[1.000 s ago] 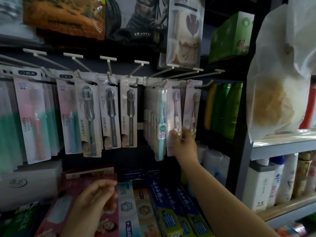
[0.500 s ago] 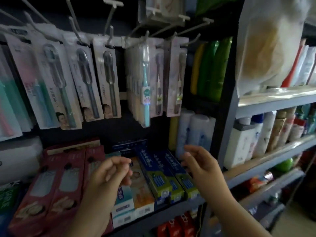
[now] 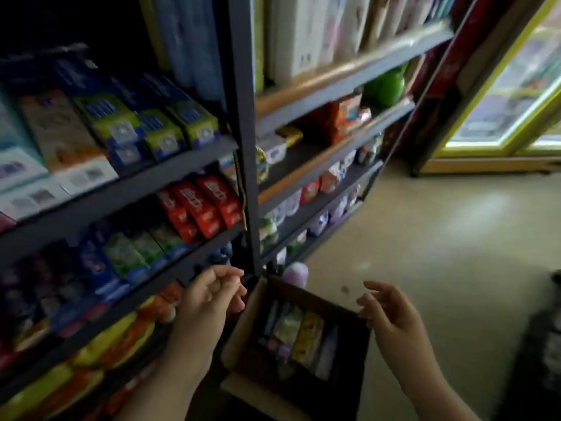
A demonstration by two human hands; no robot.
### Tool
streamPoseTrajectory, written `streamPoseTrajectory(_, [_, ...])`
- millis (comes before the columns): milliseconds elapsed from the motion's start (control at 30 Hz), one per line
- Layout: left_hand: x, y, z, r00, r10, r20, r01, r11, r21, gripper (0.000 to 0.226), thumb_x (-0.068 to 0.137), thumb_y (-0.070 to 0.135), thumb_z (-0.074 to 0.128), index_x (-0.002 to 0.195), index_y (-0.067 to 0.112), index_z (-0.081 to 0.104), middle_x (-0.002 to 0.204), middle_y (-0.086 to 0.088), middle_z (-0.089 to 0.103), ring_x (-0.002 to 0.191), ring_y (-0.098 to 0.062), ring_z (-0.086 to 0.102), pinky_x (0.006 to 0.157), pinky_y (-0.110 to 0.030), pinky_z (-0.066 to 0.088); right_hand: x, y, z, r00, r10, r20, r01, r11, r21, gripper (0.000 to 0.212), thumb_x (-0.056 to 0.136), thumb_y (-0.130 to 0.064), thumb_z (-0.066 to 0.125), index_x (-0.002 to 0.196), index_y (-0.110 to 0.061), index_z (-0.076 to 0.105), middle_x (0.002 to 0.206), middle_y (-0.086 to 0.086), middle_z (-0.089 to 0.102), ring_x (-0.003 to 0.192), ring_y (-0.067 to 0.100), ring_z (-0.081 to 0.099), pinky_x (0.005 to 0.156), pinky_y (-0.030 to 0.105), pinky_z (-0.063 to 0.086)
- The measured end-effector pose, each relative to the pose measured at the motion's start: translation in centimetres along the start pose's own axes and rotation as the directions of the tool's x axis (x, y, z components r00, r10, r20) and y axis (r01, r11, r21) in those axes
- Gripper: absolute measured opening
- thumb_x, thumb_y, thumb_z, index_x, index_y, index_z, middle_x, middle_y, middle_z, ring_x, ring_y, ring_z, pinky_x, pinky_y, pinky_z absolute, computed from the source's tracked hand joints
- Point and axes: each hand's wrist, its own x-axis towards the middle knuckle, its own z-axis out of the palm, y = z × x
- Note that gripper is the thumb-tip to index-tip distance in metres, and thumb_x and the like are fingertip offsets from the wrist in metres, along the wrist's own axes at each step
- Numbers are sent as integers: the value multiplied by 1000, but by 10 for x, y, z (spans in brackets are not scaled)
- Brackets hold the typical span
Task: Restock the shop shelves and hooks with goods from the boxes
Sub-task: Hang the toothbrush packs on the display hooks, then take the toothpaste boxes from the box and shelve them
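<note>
An open cardboard box [image 3: 243, 323] stands on the floor in front of the shelves, with several packaged goods [image 3: 299, 332] lying inside it. My left hand [image 3: 206, 302] hovers at the box's left flap, fingers loosely curled and holding nothing. My right hand [image 3: 385, 311] hangs over the box's right edge with fingers spread and relaxed, also holding nothing. The dark metal shelf unit [image 3: 243, 147] fills the left half of the view, stocked with toothpaste boxes [image 3: 121, 129].
Red boxes [image 3: 200, 205] and green boxes [image 3: 142, 247] fill lower shelves. A second bay holds bottles and small packs [image 3: 328, 177]. Beige floor [image 3: 440, 238] spreads to the right; a yellow-framed glass door [image 3: 501, 86] is far right. A dark object [image 3: 549, 344] sits at the right edge.
My view has dropped from the toothbrush hooks to the lower shelves and the box on the floor. Both hands have come down from the hooks to just above the box, holding nothing.
</note>
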Motion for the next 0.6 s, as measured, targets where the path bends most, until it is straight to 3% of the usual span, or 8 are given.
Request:
streamPoseTrajectory(133, [-13,-88,19,984,-174,33,170,981,88,15,95,6,51,88,11,64,68,-2,60,61,-14,56,61,-25,49,-30,82,-10,962,272,11,-270,959,-84,15,93,-11,58,97,-24,62,83,1,68,78,18,67,66,31,53])
streamPoseTrajectory(300, [-19,-150,26,956,-289,48,276,943,184,15,95,7,52,91,14,64,72,-2,60,64,-13,55,63,-24,48,-53,140,1,880,474,38,-467,876,-121,14,96,-21,54,109,-25,58,91,1,67,83,16,66,76,38,56])
streamPoseTrajectory(433, [-5,-189,24,924,-377,66,354,907,226,14,95,9,52,93,15,64,77,-5,61,66,-15,56,63,-26,47,-61,179,20,833,553,30,-548,830,-103,14,97,-22,53,110,-25,57,94,0,66,81,13,65,72,30,53])
streamPoseTrajectory(600, [26,-260,24,877,-472,92,430,855,291,12,96,11,52,96,14,63,79,-6,61,70,-16,56,65,-26,48,-64,256,58,722,691,-4,-687,717,-121,15,96,-26,55,110,-28,58,100,-2,66,88,13,64,74,27,54])
